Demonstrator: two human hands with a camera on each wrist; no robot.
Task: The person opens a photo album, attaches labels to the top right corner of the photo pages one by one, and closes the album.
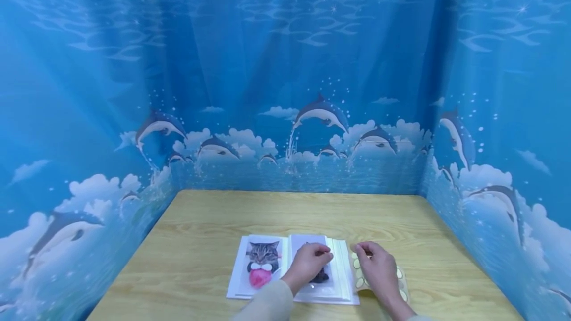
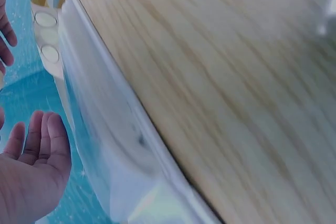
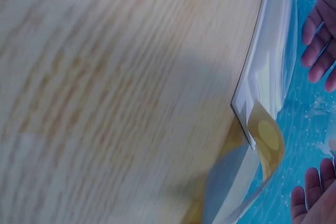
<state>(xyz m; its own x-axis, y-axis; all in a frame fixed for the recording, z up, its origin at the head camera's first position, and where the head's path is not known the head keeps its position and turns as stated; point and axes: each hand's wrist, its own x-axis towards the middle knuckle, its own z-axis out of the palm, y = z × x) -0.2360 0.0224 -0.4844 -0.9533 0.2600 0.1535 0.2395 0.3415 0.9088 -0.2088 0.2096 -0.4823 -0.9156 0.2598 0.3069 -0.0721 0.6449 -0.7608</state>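
Note:
An open photo album (image 1: 344,274) lies on the table, a picture of a cat (image 1: 264,256) with a pink ball on its left page. My left hand (image 1: 309,264) is held over the right page, partly covering a dark picture (image 1: 319,276). Its thumb and index finger come close together; whether they pinch anything is unclear. Over a sheet of round stickers (image 1: 359,275) beside the album, my right hand (image 1: 379,267) pinches what looks like a pale round sticker (image 1: 354,247). Loosely bent fingers of the left hand (image 2: 39,166) show in the left wrist view.
The wooden table (image 1: 214,217) bears the album near its front. Part of the sticker sheet (image 3: 269,136) curls up against the album's edge in the right wrist view. A blue curtain (image 1: 250,88) printed with dolphins surrounds the table at the back and sides.

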